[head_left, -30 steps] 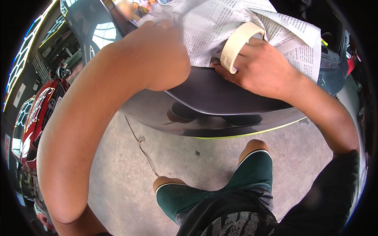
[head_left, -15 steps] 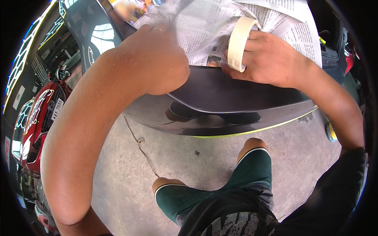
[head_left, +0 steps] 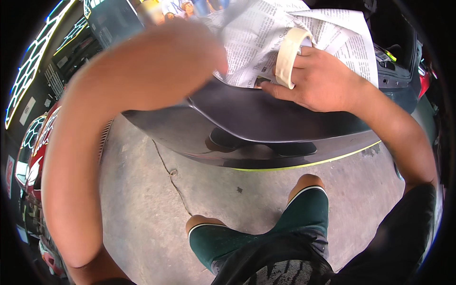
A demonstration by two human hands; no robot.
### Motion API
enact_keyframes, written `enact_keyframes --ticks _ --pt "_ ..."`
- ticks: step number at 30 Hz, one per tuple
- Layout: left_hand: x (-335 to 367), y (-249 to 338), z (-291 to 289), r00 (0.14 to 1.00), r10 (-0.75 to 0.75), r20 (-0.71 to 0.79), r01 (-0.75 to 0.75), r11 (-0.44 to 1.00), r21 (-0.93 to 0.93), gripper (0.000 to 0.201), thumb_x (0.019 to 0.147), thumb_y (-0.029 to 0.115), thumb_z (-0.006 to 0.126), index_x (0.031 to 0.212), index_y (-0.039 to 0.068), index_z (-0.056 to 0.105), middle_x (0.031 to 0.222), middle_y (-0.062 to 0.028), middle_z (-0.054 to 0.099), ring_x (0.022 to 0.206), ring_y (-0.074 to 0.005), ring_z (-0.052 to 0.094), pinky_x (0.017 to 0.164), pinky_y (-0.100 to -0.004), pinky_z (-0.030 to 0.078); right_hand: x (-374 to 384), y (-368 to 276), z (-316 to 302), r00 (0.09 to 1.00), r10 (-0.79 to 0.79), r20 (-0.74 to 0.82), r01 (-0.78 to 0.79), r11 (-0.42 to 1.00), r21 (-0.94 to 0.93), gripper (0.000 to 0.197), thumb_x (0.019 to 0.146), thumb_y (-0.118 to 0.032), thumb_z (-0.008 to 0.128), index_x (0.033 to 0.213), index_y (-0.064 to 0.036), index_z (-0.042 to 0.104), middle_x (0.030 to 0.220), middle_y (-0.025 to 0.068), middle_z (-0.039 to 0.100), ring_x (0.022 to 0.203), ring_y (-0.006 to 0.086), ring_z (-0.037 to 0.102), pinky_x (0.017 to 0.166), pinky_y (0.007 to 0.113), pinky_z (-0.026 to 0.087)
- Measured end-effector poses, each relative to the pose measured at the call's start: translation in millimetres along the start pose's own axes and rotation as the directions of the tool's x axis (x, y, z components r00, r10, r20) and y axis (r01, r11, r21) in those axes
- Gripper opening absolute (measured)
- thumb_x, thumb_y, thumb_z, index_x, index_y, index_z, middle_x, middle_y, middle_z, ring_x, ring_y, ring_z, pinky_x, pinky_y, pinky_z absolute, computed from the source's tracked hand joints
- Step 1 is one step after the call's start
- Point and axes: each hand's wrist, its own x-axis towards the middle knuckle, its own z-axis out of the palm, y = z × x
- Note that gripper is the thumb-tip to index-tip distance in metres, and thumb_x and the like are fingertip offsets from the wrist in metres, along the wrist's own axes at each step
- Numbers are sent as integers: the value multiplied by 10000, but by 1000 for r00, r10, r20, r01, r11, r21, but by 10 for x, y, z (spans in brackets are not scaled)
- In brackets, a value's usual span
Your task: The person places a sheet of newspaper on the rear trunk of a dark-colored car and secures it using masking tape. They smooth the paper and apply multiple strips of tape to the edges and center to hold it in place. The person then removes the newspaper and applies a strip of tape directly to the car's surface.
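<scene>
A roll of cream masking tape (head_left: 285, 61) hangs on my right hand (head_left: 323, 78), with its fingers hooked through the ring. That hand lies along the near edge of the newspaper sheets (head_left: 249, 40), its thumb stretched toward the paper. The sheets are crumpled and cover the part beyond a dark grey glossy car panel (head_left: 270, 111). My left hand (head_left: 190, 54) is smeared by motion at the paper's left side, above the panel's left end. Its fingers are hidden, and whether it holds anything does not show.
A yellow-green strip (head_left: 304, 165) runs along the panel's lower edge. Concrete floor (head_left: 237, 204) with a dark crack lies below, around my legs. A red car (head_left: 35, 166) stands at the left, partly behind my forearm. Dark car bodywork (head_left: 399, 80) is at the right.
My left hand has swung a little up and left, uncovering more of the panel's left end. My right hand stays by the paper's edge with the tape. The whole view has shifted slightly.
</scene>
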Motion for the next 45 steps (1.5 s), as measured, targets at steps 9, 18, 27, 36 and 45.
enact_keyframes --ticks 9,18,27,36,45 --pt "-300 266 -115 763 -546 -345 540 833 -123 211 983 -1 639 1129 -2 792 1131 -107 775 1050 -201 736 965 -323 546 208 -141 226 990 87 -108 -94 994 -63 319 962 -239 679 1236 -241 842 1165 -15 728 1175 160 671 965 350 539" --pt "-189 344 373 822 -413 -392 446 895 -10 96 867 65 729 940 23 774 971 -97 729 1013 -323 684 989 -465 524 353 -113 358 993 103 -58 -103 995 3 215 1015 -301 721 1135 -165 837 1043 -6 756 1043 201 724 894 355 552" --pt "-86 365 449 877 -369 -306 404 913 57 141 913 85 667 970 45 789 1014 -90 690 1085 -295 653 1033 -459 486 367 -182 337 991 101 -89 -103 995 -15 183 974 -297 748 1063 -160 830 1071 -29 728 1082 174 688 931 347 519" --pt "68 349 428 905 -418 -80 425 897 120 222 935 112 638 1031 52 829 1066 -113 724 1124 -300 662 1059 -458 482 409 -205 232 983 177 -57 -168 977 132 167 960 -246 713 1053 -139 802 1097 11 724 1112 215 691 974 404 531" --pt "30 309 539 890 -354 -287 312 932 -184 169 886 82 709 1008 48 820 940 -108 723 1006 -326 684 1000 -448 518 -352 -130 -6 931 -194 -310 223 973 60 408 644 -255 783 1039 -166 840 913 -3 602 836 184 620 738 347 515"
